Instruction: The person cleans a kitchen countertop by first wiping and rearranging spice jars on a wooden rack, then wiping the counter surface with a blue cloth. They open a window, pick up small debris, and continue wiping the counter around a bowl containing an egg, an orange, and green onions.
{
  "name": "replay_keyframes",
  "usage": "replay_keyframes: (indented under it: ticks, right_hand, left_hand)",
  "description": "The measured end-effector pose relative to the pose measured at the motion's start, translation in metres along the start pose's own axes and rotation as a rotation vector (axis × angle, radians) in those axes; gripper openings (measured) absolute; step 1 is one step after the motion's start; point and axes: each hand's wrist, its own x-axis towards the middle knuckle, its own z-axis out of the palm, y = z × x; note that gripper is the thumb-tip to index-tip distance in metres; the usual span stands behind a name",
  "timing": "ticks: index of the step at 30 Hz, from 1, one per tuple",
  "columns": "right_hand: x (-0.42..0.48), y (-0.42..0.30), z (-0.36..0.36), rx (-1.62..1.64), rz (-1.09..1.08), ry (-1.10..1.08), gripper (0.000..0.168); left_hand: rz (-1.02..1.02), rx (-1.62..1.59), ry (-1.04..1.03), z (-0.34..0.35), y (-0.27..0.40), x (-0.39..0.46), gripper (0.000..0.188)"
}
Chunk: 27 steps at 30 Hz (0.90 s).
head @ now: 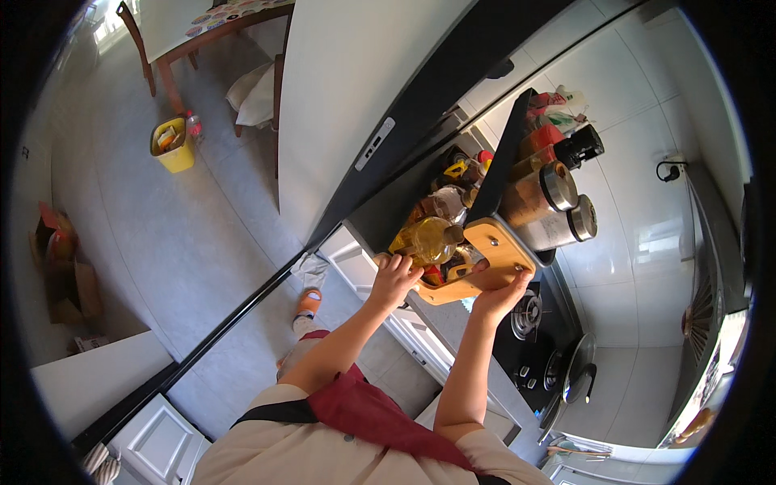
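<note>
A black rack with a wooden side panel point(503, 242) stands on the counter and holds jars and bottles. My right hand point(500, 297) grips the panel's near edge. My left hand point(395, 280) lies at the rack's lower corner, beside an oil bottle point(431, 239); its fingertips are partly hidden, so its hold is unclear. On the upper shelf are a jar of brown powder point(533, 197), a jar of white grains point(555, 229) and a black-capped bottle point(579, 147). More bottles crowd the lower shelf.
Right of the rack is a gas hob point(527, 312) with a lidded pan point(579, 367) on it. White cabinets point(418, 339) run below the counter. A sliding door's dark frame point(388, 145) is at the left. Farther off are a yellow bin point(176, 159) and a cardboard box point(70, 291).
</note>
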Motion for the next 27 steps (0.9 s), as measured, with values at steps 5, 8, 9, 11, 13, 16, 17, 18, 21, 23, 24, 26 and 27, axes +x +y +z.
replay_keyframes:
  ticks: [5,8,9,11,13,16,17,18,21,23,24,26,27]
  right_hand:
    - [0.002,0.004,0.003,-0.016,-0.027,0.016,0.059]
    - [0.011,0.007,0.017,0.025,0.035,0.084,0.057]
    - [0.02,0.008,0.022,0.031,0.052,0.1,0.057]
    - [0.032,0.012,0.024,0.037,0.055,0.119,0.055]
    - [0.046,0.017,0.031,0.038,0.056,0.142,0.055]
    - [0.063,0.022,0.035,0.038,0.063,0.136,0.054]
    - [0.07,0.023,0.036,0.034,0.066,0.141,0.054]
    - [0.071,0.021,0.045,0.033,0.048,0.169,0.054]
    - [0.083,0.03,0.045,0.023,0.059,0.16,0.055]
    - [0.093,0.038,0.04,0.008,0.071,0.147,0.058]
    - [0.097,0.04,0.041,0.015,0.07,0.14,0.059]
    - [0.104,0.04,0.047,0.007,0.059,0.14,0.06]
    - [0.107,0.04,0.054,-0.008,0.047,0.152,0.06]
  left_hand:
    - [-0.026,-0.046,-0.037,-0.011,-0.002,0.005,0.029]
    - [-0.047,-0.021,-0.013,-0.003,-0.013,0.02,0.037]
    - [-0.05,-0.021,-0.01,0.001,-0.016,0.03,0.039]
    - [-0.106,-0.048,-0.144,0.005,-0.019,0.043,0.049]
    - [-0.089,-0.08,-0.114,0.017,-0.027,0.053,0.051]
    - [-0.061,-0.08,-0.08,0.031,-0.036,0.069,0.053]
    - [-0.051,-0.085,-0.077,0.036,-0.04,0.074,0.053]
    - [-0.045,-0.088,-0.076,0.038,-0.043,0.076,0.053]
    - [-0.053,-0.112,-0.095,0.044,-0.048,0.087,0.054]
    - [-0.057,-0.122,-0.094,0.045,-0.049,0.096,0.054]
    - [-0.048,-0.117,-0.084,0.048,-0.052,0.1,0.055]
    - [-0.027,-0.108,-0.067,0.054,-0.057,0.109,0.055]
    - [-0.031,-0.11,-0.08,0.057,-0.06,0.114,0.055]
